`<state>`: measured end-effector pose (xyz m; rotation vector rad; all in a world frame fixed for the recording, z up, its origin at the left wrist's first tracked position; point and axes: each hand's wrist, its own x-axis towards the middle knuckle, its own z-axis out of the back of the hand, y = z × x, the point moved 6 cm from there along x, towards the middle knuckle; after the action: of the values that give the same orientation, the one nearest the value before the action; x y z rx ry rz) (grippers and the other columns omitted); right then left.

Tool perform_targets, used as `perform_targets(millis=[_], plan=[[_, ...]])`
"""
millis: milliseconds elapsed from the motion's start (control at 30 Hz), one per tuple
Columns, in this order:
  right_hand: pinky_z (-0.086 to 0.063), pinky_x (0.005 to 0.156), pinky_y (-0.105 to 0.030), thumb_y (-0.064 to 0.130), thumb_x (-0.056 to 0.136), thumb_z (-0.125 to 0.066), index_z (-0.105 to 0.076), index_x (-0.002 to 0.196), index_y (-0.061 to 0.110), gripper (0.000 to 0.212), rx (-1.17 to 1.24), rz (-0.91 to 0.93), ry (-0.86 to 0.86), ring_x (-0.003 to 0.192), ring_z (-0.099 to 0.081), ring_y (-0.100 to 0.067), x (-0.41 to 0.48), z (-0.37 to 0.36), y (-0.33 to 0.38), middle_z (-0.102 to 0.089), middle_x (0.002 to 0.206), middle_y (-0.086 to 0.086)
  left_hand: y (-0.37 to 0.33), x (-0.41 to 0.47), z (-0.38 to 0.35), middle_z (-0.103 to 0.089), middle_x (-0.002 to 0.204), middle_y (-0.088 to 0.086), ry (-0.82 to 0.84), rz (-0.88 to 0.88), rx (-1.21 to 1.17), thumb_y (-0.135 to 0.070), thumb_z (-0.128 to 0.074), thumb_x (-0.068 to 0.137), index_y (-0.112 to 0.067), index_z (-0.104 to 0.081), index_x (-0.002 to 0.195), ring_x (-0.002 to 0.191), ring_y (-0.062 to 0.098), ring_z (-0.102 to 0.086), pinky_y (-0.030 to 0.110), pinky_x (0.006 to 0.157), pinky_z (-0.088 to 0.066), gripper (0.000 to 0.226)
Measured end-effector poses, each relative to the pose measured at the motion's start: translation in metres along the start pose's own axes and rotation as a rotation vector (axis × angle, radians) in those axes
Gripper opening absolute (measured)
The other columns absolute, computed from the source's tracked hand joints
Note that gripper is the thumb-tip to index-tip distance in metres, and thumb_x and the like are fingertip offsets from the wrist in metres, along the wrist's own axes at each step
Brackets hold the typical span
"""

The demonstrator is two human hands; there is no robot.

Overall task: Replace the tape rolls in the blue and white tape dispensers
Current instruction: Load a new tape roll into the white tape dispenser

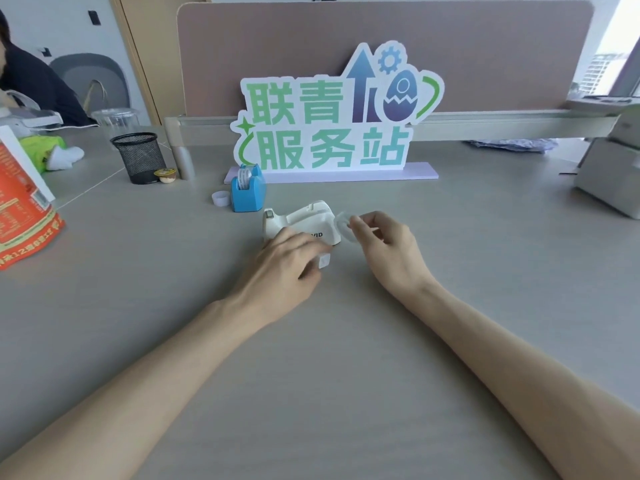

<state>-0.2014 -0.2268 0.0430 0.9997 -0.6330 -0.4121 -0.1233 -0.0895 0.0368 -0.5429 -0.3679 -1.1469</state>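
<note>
A pale grey bench [346, 341] fills the lower view, backed by a mauve partition panel [277, 46] on a pale rail; a second bench surface adjoins at left, where part of a seated person in dark clothing [31, 84] appears, and a bright window [609, 57] lies at far right. Against the partition stands a cut-out sign [332, 112] on a lilac base, with green Chinese characters reading 联青服务站 beside an arrow, a gear and an egg-shaped motif. The blue tape dispenser [247, 192] stands upright just in front of the sign's left end, with a tape roll [243, 177] seated in its top; a small white ring [220, 198] lies just beside it on the left. The white tape dispenser [301, 220] sits near the bench centre, its side bearing dark letters of which only "VID" is readable. The left hand [287, 268] rests against the near side of this dispenser, fingers curled, its grip closed on a small white square-faced piece [324, 260]. The right hand [388, 244] hovers at the dispenser's right end, thumb and forefinger pinched on a translucent clear tape roll [343, 226], blurred, that touches or nearly touches the dispenser's rear. At left stand a black mesh pen holder [140, 155], whose contents are not visible, a small foil-lidded cup [165, 174] beside it, a clear plastic cup [116, 121], and an orange printed bag [24, 216] whose text is too blurred to read. A grey machine [609, 181] occupies the right edge.
</note>
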Motion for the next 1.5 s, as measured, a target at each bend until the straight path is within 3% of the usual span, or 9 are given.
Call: perform_targets(millis=[167,267,400,533,700,900,1100,1267,1500], plan=[[-0.043,0.067,-0.02,0.035,0.096,-0.054,-0.065,0.085,0.016,0.024,0.233,-0.063,0.009,0.064,-0.052,-0.002,-0.005,-0.005,0.008,-0.057,0.072,0.012,0.002,-0.001,0.0,-0.065,0.105,-0.004,-0.003,-0.014,-0.064,-0.025,-0.053,0.089,-0.017,-0.068,0.111,0.101,0.018,-0.054,0.032,0.09,-0.045,0.028],[-0.046,0.067,-0.031,0.034,0.096,-0.054,-0.066,0.086,0.011,0.028,0.349,-0.149,0.068,0.069,-0.052,-0.012,-0.008,-0.012,0.006,-0.061,0.079,0.004,-0.003,-0.001,0.019,-0.054,0.106,-0.01,-0.13,0.025,-0.227,-0.023,-0.052,0.092,-0.014,-0.063,0.117,0.091,0.006,-0.05,0.016,0.086,-0.043,0.029],[-0.047,0.068,-0.028,0.036,0.097,-0.053,-0.069,0.101,0.007,0.033,0.504,-0.232,0.179,0.077,-0.056,-0.015,-0.012,-0.018,0.007,-0.065,0.09,0.001,-0.01,-0.013,0.04,-0.054,0.1,-0.019,-0.247,0.121,-0.365,-0.02,-0.057,0.094,-0.019,-0.06,0.115,0.082,0.004,-0.051,0.007,0.074,-0.034,0.022],[-0.046,0.073,-0.025,0.038,0.097,-0.054,-0.066,0.089,0.017,0.025,0.548,-0.215,0.26,0.081,-0.064,-0.01,-0.018,-0.025,0.012,-0.068,0.094,0.002,-0.011,-0.016,0.043,-0.057,0.091,-0.017,-0.284,0.243,-0.479,-0.016,-0.062,0.091,-0.017,-0.061,0.101,0.07,-0.007,-0.048,0.003,0.061,-0.039,0.01],[-0.046,0.084,-0.027,0.037,0.097,-0.053,-0.067,0.09,0.017,0.025,0.477,-0.157,0.256,0.099,-0.065,-0.011,-0.021,-0.029,0.015,-0.072,0.105,-0.009,-0.004,-0.016,0.043,-0.058,0.083,-0.02,-0.323,0.252,-0.458,-0.019,-0.067,0.088,-0.018,-0.066,0.097,0.062,-0.002,-0.048,0.005,0.059,-0.036,0.01],[-0.055,0.092,-0.029,0.025,0.099,-0.053,-0.068,0.092,0.01,0.022,0.55,-0.111,0.237,0.1,-0.068,-0.017,-0.022,-0.028,0.019,-0.073,0.102,-0.012,0.001,-0.016,0.042,-0.065,0.091,-0.005,-0.356,0.233,-0.453,-0.02,-0.071,0.084,-0.019,-0.068,0.094,0.079,0.016,-0.058,0.008,0.061,-0.037,0.01],[-0.056,0.093,-0.039,0.027,0.097,-0.056,-0.07,0.089,0.014,0.021,0.521,-0.138,0.239,0.104,-0.068,-0.023,-0.021,-0.028,0.016,-0.071,0.109,-0.017,-0.001,-0.018,0.046,-0.062,0.082,-0.012,-0.41,0.202,-0.431,-0.02,-0.074,0.081,-0.02,-0.067,0.085,0.076,0.013,-0.055,0.017,0.06,-0.041,0.008],[-0.055,0.094,-0.033,0.017,0.091,-0.065,-0.07,0.105,0.007,0.018,0.49,-0.109,0.244,0.098,-0.071,-0.012,-0.023,-0.026,0.018,-0.075,0.105,-0.008,-0.002,-0.018,0.049,-0.062,0.079,-0.011,-0.442,0.173,-0.381,-0.021,-0.073,0.081,-0.016,-0.068,0.084,0.074,0.015,-0.055,0.025,0.059,-0.043,0.007],[-0.053,0.097,-0.032,0.007,0.088,-0.067,-0.071,0.107,0.007,0.019,0.48,-0.066,0.265,0.097,-0.072,-0.012,-0.024,-0.025,0.021,-0.077,0.101,-0.005,-0.004,-0.018,0.051,-0.062,0.079,-0.004,-0.461,0.152,-0.414,-0.016,-0.074,0.079,-0.012,-0.069,0.085,0.073,0.016,-0.06,0.035,0.055,-0.049,0.008]])
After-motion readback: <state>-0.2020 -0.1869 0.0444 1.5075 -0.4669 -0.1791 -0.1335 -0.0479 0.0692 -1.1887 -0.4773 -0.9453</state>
